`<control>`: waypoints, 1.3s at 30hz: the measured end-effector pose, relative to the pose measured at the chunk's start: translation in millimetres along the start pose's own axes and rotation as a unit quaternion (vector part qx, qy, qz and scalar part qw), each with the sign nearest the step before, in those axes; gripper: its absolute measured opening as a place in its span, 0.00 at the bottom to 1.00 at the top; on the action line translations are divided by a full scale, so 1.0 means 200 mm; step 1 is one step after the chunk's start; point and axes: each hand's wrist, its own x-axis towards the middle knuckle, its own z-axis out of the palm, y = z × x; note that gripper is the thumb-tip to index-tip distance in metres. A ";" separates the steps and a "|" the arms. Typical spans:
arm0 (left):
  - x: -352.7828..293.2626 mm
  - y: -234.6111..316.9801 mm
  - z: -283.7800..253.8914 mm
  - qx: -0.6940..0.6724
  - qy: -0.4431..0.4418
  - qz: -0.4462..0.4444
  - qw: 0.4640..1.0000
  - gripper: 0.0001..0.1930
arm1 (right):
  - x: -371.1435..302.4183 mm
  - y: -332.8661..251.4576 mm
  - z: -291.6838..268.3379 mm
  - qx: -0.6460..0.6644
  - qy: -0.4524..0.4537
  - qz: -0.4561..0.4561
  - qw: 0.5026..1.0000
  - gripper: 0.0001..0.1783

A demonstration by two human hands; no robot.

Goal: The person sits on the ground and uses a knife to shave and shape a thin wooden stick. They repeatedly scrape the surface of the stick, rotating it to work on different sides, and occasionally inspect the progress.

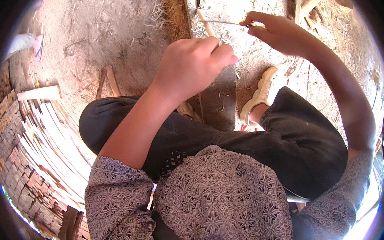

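My left hand (192, 63) is closed around a pale wooden stick (209, 29), whose far end sticks out beyond the knuckles. Fingers and palm cover the rest of it. To the right and farther off, my right hand (273, 33) grips the end of a thin, straight blade-like tool (223, 22). Its narrow edge reaches left and crosses the stick near the far end. Whether it is a knife or another tool, I cannot tell. Below the left hand runs a dark wooden plank (220, 97) between my feet.
Curled wood shavings (155, 8) litter the dirt floor. Long pale wood strips (55, 145) lie on the left beside stacked wood pieces (27, 177). Offcuts (308, 7) lie at the far right. Another person's foot (37, 46) shows at the far left.
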 end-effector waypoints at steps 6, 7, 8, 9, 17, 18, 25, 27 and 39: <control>-0.04 0.02 0.00 0.004 -0.030 -0.012 0.999 0.11 | -0.05 -0.04 0.02 0.027 0.002 -0.053 0.998 0.16; -0.02 0.03 0.01 0.003 -0.024 -0.003 1.000 0.11 | 0.01 0.01 0.06 0.006 0.029 -0.076 0.997 0.15; 0.00 0.04 0.01 0.003 -0.021 0.006 1.000 0.11 | 0.08 0.07 0.11 -0.013 0.055 -0.101 0.993 0.15; -0.01 0.04 0.01 0.006 -0.031 0.004 0.999 0.11 | 0.15 0.04 0.12 -0.029 0.078 -0.137 0.987 0.14; -0.04 0.02 0.02 0.009 -0.043 -0.003 0.999 0.11 | 0.10 -0.06 0.10 -0.016 0.058 -0.079 0.995 0.13; -0.05 0.02 0.03 0.007 -0.035 0.000 0.999 0.12 | 0.07 -0.09 0.06 -0.016 0.033 -0.060 0.998 0.13; -0.03 0.04 0.00 0.021 -0.041 -0.008 0.999 0.12 | -0.04 -0.02 0.05 -0.002 0.023 -0.040 0.999 0.14; 0.00 0.05 0.01 0.012 -0.044 0.002 0.999 0.12 | 0.11 0.09 0.12 -0.066 0.073 -0.097 0.990 0.13; 0.00 0.03 0.01 0.035 -0.023 -0.001 0.999 0.12 | 0.00 -0.02 0.12 -0.018 0.068 -0.058 0.996 0.14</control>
